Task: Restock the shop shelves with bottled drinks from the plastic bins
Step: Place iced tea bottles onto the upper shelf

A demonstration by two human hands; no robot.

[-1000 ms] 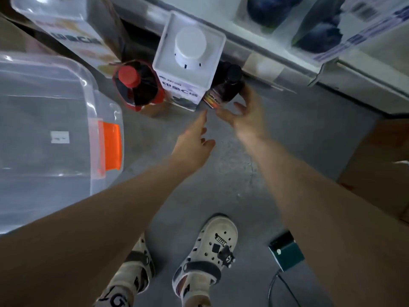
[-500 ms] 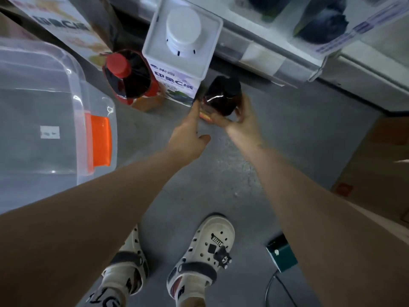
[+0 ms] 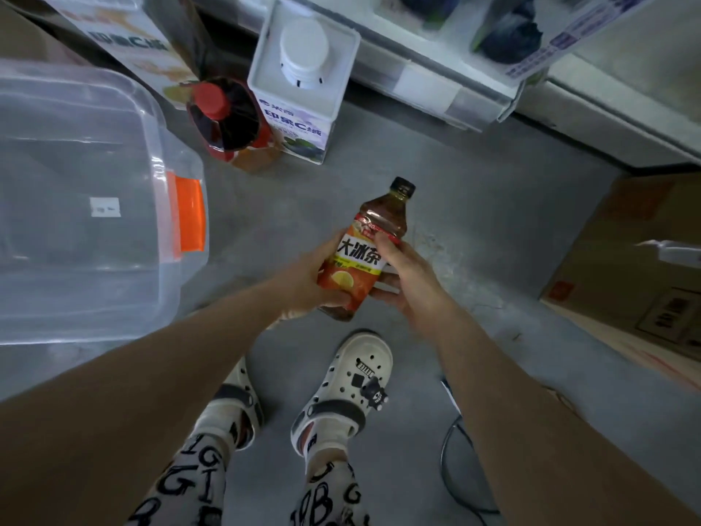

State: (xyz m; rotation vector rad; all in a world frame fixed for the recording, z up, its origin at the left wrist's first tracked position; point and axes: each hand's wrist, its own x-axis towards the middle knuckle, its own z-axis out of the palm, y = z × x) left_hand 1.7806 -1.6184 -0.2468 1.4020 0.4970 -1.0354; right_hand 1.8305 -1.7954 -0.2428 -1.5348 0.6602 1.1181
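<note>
A clear plastic bin (image 3: 95,138) with an orange latch (image 3: 189,214) lies on the floor (image 3: 474,206). Right of the bin stands a white carton (image 3: 303,85), a red-capped dark bottle (image 3: 227,119) between them. Further right of the bin, an orange-labelled tea bottle (image 3: 366,252) is held tilted above the floor, the left hand (image 3: 313,277) gripping one side, the right hand (image 3: 407,277) curled round the other.
</note>
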